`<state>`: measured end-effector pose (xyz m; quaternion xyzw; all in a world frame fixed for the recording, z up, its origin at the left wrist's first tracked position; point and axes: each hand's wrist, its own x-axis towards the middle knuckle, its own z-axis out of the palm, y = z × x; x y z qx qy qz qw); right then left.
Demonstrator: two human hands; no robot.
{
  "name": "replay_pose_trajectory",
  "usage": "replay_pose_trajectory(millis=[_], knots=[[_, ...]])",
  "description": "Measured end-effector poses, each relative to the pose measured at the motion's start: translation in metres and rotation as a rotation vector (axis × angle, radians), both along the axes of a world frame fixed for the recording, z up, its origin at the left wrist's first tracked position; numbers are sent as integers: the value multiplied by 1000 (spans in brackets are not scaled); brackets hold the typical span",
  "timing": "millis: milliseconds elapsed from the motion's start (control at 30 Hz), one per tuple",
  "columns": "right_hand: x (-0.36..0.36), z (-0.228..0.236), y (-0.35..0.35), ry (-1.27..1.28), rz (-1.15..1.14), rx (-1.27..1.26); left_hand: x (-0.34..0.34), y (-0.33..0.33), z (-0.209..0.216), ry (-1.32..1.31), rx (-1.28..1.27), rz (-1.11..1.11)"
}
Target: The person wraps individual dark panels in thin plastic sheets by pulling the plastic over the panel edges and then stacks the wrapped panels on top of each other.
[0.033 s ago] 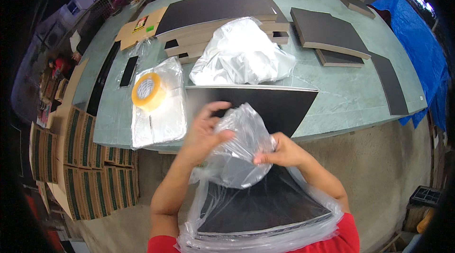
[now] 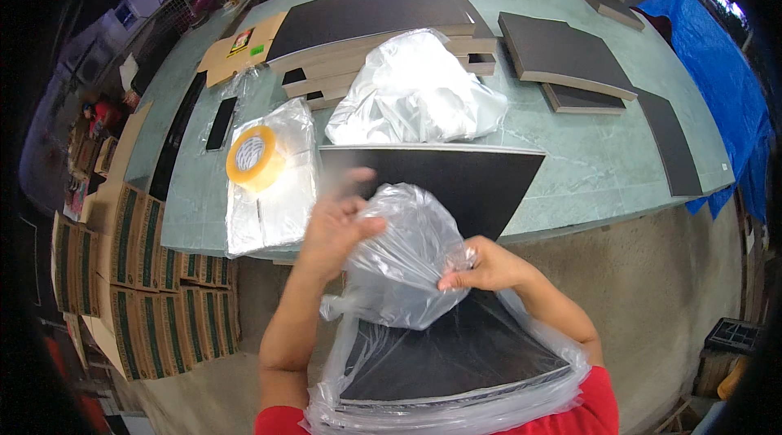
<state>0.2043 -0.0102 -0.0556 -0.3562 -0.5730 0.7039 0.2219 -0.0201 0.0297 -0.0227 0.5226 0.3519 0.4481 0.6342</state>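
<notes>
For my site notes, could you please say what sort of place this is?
Probably a packing workshop: clear plastic being handled, a roll of tape and, at left, stacked cardboard.

From the wearer's head we look down and ahead through a wide fisheye lens, upright. The left hand (image 2: 332, 227) and right hand (image 2: 487, 265) are close below us, by the near edge of the table (image 2: 590, 178); its far edge bows across the top, farther off.

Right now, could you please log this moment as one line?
left hand: spread at clear plastic; right hand: pinching clear plastic; black surface: under clear plastic; tape roll: on flat packet
</notes>
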Motion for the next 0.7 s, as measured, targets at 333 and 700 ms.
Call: replay_pose_trajectory(millis=[333, 700], knots=[[5, 2, 3, 68, -272, -54, 0, -9, -1, 644, 621, 90], [4, -22, 1, 859, -372, -391, 2, -34, -38, 573, 133, -266]])
